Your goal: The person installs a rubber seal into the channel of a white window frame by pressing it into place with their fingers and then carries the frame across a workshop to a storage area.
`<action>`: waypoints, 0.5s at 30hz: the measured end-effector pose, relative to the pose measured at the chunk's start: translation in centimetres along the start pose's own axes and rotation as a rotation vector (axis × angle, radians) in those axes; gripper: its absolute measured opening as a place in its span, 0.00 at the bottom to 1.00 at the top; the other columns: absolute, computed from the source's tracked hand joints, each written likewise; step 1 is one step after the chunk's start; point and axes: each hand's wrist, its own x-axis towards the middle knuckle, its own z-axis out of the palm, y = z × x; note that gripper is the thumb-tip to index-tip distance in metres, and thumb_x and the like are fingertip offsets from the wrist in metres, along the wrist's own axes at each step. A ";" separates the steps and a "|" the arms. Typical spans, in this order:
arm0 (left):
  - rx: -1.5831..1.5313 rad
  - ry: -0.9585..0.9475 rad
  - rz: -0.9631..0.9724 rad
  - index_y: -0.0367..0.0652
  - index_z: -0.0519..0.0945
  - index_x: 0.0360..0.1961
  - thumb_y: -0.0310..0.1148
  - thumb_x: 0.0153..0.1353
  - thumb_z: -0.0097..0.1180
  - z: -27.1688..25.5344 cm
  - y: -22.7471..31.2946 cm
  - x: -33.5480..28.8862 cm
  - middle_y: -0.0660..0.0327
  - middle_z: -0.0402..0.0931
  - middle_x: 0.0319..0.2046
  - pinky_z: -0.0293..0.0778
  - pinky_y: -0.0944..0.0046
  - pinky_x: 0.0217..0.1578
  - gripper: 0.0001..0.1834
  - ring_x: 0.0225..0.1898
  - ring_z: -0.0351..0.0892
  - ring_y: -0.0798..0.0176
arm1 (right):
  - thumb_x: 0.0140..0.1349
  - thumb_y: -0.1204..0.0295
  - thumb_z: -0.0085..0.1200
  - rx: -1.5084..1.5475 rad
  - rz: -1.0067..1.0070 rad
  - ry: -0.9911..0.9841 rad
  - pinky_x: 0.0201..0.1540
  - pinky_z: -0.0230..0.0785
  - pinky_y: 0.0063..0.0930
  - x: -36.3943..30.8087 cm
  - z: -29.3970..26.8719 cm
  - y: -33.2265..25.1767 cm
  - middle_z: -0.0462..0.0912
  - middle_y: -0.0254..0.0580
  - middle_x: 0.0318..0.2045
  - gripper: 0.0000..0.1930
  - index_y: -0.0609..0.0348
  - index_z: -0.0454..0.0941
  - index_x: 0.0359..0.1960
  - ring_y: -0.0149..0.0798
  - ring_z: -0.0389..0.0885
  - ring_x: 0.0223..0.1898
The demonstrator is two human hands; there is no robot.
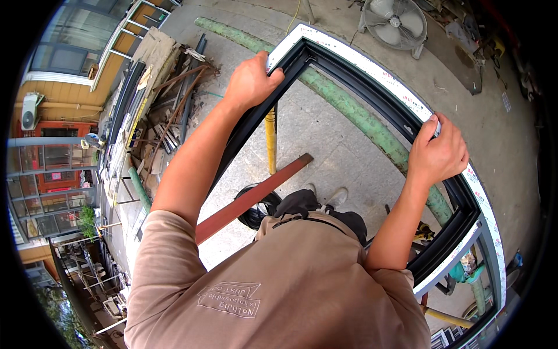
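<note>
A large window frame, black on its inner faces and covered with white printed film outside, spans the space before me. Its far left corner is in the grip of my left hand, fingers hooked over the outer edge and thumb on top. Farther right, my right hand is wrapped round the far rail, thumb on the film. Beneath the frame runs a worn green pipe, seen through the opening. My body stands inside the opening's outline, and my torso hides the near side.
A yellow post and a red-brown bar lie below, beside a black coil. Scrap and metal lengths are heaped at left. A grey floor fan stands at the back. Another framed section is at right.
</note>
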 end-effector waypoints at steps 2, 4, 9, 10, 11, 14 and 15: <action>-0.002 -0.002 0.004 0.34 0.81 0.46 0.48 0.61 0.57 0.0 -0.1 0.0 0.33 0.85 0.39 0.80 0.38 0.51 0.25 0.46 0.86 0.30 | 0.66 0.60 0.62 -0.008 -0.001 0.006 0.56 0.65 0.38 0.0 0.1 -0.1 0.90 0.28 0.38 0.08 0.44 0.92 0.39 0.40 0.85 0.44; -0.004 -0.001 0.006 0.34 0.81 0.45 0.48 0.61 0.57 0.0 -0.3 0.0 0.33 0.85 0.39 0.80 0.38 0.51 0.25 0.46 0.86 0.29 | 0.66 0.60 0.62 -0.012 -0.004 0.015 0.56 0.65 0.39 0.1 0.1 -0.1 0.90 0.28 0.38 0.08 0.44 0.91 0.39 0.40 0.85 0.44; -0.074 0.019 0.022 0.34 0.82 0.45 0.53 0.70 0.54 0.0 -0.6 0.2 0.34 0.85 0.40 0.78 0.37 0.51 0.27 0.47 0.85 0.29 | 0.66 0.60 0.61 -0.016 -0.002 0.010 0.55 0.66 0.39 0.1 0.1 -0.1 0.90 0.27 0.38 0.08 0.43 0.91 0.38 0.40 0.85 0.44; -0.073 0.025 0.022 0.34 0.82 0.45 0.53 0.70 0.54 -0.1 -0.6 0.1 0.34 0.85 0.40 0.78 0.37 0.51 0.27 0.47 0.85 0.29 | 0.66 0.60 0.61 -0.011 -0.002 0.014 0.55 0.66 0.39 0.1 0.1 -0.1 0.90 0.27 0.38 0.08 0.43 0.91 0.38 0.40 0.85 0.44; -0.071 0.026 0.026 0.34 0.82 0.45 0.54 0.72 0.52 -0.1 -0.5 0.0 0.33 0.85 0.40 0.78 0.37 0.52 0.28 0.47 0.84 0.28 | 0.66 0.60 0.61 -0.005 -0.001 0.017 0.55 0.66 0.39 0.1 0.2 -0.1 0.89 0.27 0.38 0.08 0.42 0.91 0.38 0.40 0.85 0.44; -0.078 0.027 0.032 0.34 0.81 0.45 0.54 0.76 0.48 -0.2 -0.5 0.0 0.33 0.85 0.41 0.77 0.36 0.52 0.28 0.48 0.83 0.27 | 0.66 0.61 0.61 0.005 0.001 0.027 0.55 0.66 0.39 0.1 0.1 -0.1 0.89 0.26 0.37 0.08 0.42 0.91 0.38 0.40 0.85 0.44; -0.087 0.024 0.035 0.34 0.81 0.45 0.53 0.78 0.46 -0.3 -0.5 0.0 0.33 0.85 0.42 0.76 0.36 0.53 0.28 0.49 0.83 0.27 | 0.66 0.61 0.61 0.005 0.003 0.031 0.55 0.66 0.39 0.1 0.1 -0.2 0.89 0.26 0.37 0.08 0.42 0.91 0.38 0.40 0.85 0.44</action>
